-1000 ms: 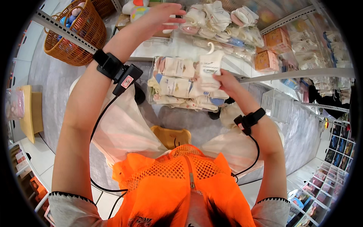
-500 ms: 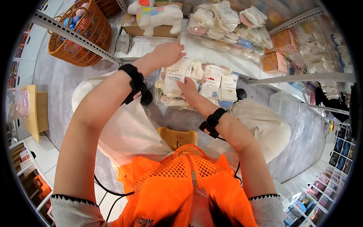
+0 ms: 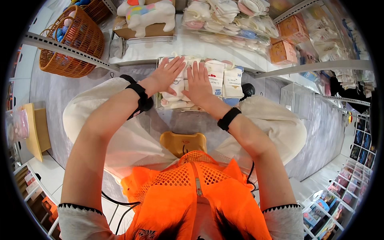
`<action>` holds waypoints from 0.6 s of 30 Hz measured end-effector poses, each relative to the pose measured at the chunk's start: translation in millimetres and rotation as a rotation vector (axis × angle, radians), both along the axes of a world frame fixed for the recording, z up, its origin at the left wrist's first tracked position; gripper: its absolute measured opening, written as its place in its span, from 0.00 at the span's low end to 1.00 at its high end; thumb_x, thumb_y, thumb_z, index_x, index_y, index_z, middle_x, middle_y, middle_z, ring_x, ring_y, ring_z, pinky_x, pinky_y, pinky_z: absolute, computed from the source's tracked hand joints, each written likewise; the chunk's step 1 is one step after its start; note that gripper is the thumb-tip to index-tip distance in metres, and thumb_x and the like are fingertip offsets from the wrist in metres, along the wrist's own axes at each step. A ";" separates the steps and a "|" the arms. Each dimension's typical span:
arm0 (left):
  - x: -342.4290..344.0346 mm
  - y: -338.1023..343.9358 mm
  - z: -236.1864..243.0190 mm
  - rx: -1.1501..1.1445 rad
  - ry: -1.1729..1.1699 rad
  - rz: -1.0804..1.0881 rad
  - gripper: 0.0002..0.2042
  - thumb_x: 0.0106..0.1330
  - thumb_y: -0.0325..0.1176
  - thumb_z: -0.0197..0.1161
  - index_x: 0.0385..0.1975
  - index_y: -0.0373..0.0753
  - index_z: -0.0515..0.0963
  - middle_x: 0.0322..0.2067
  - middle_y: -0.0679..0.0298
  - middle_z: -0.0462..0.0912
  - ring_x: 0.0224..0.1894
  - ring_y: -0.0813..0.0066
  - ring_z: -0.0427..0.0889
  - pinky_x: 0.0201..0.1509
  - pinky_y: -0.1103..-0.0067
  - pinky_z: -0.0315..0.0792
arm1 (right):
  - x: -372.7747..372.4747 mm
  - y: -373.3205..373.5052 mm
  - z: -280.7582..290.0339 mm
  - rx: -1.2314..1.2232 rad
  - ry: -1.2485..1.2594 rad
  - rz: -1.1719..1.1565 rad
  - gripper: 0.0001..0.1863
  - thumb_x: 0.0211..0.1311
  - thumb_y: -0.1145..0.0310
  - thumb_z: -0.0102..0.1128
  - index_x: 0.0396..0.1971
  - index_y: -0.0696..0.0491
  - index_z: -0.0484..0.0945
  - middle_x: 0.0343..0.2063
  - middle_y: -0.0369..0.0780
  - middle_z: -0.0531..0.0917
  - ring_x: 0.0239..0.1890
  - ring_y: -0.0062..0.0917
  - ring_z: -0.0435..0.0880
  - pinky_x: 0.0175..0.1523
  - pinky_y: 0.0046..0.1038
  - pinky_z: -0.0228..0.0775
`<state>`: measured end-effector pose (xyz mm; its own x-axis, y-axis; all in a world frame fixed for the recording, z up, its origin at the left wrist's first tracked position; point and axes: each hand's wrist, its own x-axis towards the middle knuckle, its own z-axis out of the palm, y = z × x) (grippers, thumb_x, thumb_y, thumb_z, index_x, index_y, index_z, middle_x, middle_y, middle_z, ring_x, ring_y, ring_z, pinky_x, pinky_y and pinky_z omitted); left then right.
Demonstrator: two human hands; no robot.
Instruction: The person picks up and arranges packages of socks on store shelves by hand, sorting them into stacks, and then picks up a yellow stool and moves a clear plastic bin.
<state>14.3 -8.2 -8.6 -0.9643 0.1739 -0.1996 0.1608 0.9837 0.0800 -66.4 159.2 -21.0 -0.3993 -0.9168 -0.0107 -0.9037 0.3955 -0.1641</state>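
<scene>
A clear bin (image 3: pixel 188 109) full of folded white socks (image 3: pixel 233 83) stands between my knees, just in front of the low shelf. Some socks carry small coloured patches and pink or blue parts. On the left part of the pile, my left hand (image 3: pixel 166 75) lies flat with fingers stretched out. Beside it, my right hand (image 3: pixel 198 83) rests flat on the socks at the middle, its fingers pointing away from me. Neither hand grips anything. The socks under both palms are hidden.
On the white shelf (image 3: pixel 200 49) sit a plush animal (image 3: pixel 154 18), bagged socks (image 3: pixel 236 28) and orange boxes (image 3: pixel 283 53). A wicker basket (image 3: pixel 76 40) of balls stands far left. Metal shelf bars (image 3: pixel 316 68) cross at right, above a clear box (image 3: pixel 297 101). A yellow stool (image 3: pixel 183 143) is below me.
My left hand has come down from above the shelf edge onto the socks. My right hand has let go of the sock it was pinching and flattened out. The view has shifted slightly.
</scene>
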 end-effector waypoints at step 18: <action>-23.6 -3.6 -30.3 0.011 -0.111 0.033 0.61 0.29 0.63 0.66 0.60 0.28 0.44 0.63 0.51 0.42 0.66 0.56 0.40 0.65 0.59 0.39 | -24.8 -5.1 -37.3 0.457 0.073 0.201 0.49 0.52 0.38 0.44 0.60 0.65 0.46 0.62 0.56 0.42 0.65 0.49 0.34 0.66 0.44 0.23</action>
<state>-9.3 -11.9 -38.9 -0.9417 0.1454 -0.3035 0.1182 0.9873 0.1064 -91.3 154.1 -58.4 -0.2298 -0.8838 -0.4077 -0.9721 0.2289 0.0517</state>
